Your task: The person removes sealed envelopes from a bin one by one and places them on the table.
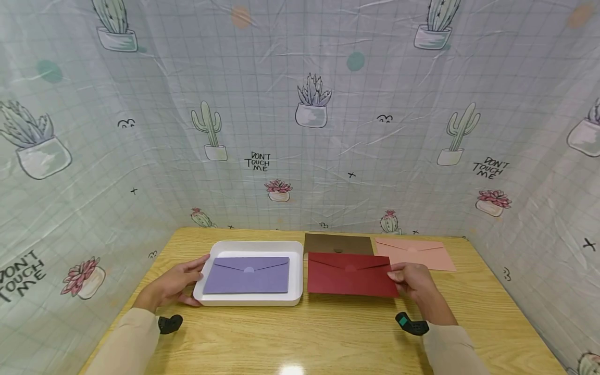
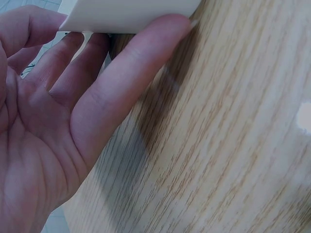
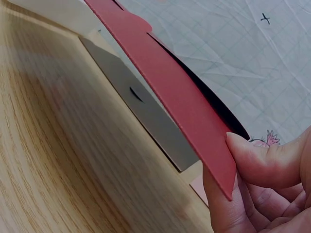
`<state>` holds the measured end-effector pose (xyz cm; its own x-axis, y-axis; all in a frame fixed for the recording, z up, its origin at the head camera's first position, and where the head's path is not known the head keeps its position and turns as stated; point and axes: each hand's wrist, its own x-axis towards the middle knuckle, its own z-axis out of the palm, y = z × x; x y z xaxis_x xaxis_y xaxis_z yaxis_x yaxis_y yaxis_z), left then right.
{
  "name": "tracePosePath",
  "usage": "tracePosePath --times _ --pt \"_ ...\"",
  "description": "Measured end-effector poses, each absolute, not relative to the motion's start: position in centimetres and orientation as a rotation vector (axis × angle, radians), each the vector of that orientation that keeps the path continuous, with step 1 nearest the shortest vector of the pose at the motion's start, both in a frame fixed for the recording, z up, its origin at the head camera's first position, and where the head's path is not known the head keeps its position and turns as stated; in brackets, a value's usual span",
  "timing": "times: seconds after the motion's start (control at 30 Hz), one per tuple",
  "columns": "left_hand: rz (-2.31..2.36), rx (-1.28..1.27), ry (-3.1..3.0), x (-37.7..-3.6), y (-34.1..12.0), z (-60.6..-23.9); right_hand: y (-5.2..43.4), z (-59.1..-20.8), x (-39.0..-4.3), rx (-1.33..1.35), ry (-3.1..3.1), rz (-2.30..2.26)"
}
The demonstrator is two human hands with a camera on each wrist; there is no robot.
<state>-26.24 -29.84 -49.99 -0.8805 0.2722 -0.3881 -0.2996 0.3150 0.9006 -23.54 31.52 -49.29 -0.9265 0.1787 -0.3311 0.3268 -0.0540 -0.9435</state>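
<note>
Right hand (image 1: 414, 281) is pinching the right edge of a dark red paper envelope (image 1: 349, 274), lifting it off the wooden tabletop (image 1: 328, 333). Left hand (image 1: 175, 285), fingers relaxed, is touching the white rectangular plastic tray (image 1: 253, 299) holding a purple paper envelope (image 1: 247, 275).

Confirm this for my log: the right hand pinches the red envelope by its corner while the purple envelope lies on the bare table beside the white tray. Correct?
Not quite. The purple envelope lies inside the white tray, not on the table beside it; the head view shows this. The rest holds: the right hand pinches the red envelope by its corner.
</note>
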Motion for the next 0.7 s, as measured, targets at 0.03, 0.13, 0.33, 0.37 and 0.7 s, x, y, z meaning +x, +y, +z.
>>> tracePosePath --times 0.03,0.13,0.33,0.37,0.7 --pt "1.598 -0.025 2.111 -26.23 -29.83 -49.98 31.51 -49.28 -23.54 0.555 2.083 -2.135" --pt "1.6 -0.031 2.108 -26.24 -29.82 -49.98 31.37 -49.28 -23.57 0.564 2.079 -2.138" --pt "1.592 -0.014 2.1 -26.35 -29.94 -49.95 31.16 -49.54 -23.67 0.571 2.076 -2.137" --pt "1.592 -0.01 2.096 -26.39 -29.98 -49.95 31.14 -49.59 -23.69 0.57 2.083 -2.131" --pt "1.599 -0.004 2.08 -26.37 -30.0 -49.77 31.16 -49.86 -23.99 0.568 2.105 -2.106"
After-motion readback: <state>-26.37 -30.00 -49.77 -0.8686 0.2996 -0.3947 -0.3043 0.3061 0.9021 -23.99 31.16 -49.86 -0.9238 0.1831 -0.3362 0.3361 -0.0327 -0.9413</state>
